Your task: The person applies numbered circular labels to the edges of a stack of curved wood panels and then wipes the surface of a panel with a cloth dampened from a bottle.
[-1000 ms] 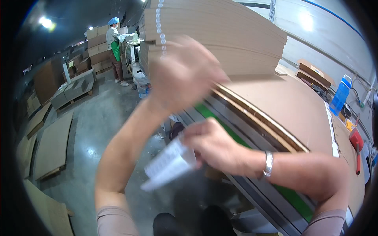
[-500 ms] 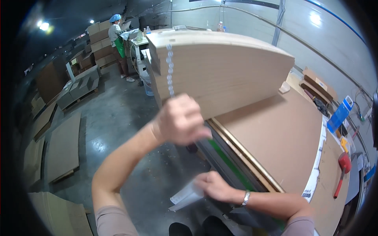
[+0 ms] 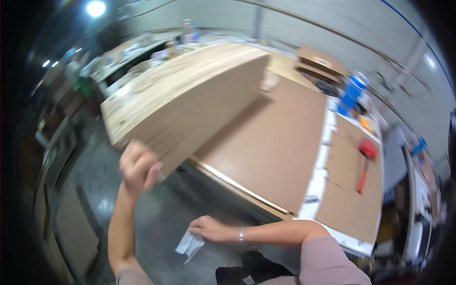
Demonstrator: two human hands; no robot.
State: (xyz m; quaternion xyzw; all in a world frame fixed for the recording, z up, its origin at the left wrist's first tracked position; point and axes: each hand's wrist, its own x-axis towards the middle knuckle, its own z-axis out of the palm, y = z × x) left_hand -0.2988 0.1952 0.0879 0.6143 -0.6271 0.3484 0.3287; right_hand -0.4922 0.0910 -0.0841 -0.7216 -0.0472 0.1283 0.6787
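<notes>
My left hand [image 3: 138, 166] is closed at the near left corner of a tall stack of pale wooden boards [image 3: 209, 102]. Its fingers are curled and blurred, and whatever they may hold is hidden. Lower down, over the floor beside the table edge, my right hand [image 3: 209, 229] pinches a small whitish sheet [image 3: 190, 243] with rows of marks on it. The sheet hangs folded and partly translucent from my fingers. The stack rests on a brown table top [image 3: 270, 137].
A red mallet [image 3: 367, 149] lies on a brown cardboard sheet [image 3: 337, 199] at the right, near a blue bottle [image 3: 351, 92]. Flat boards [image 3: 78, 228] lie on the floor at left. A blurred person in a green apron [image 3: 83, 84] stands far left.
My view has swung to the right, so the stack and table now sit further left. My left hand is lower along the stack's corner. The sheet stays in my right hand.
</notes>
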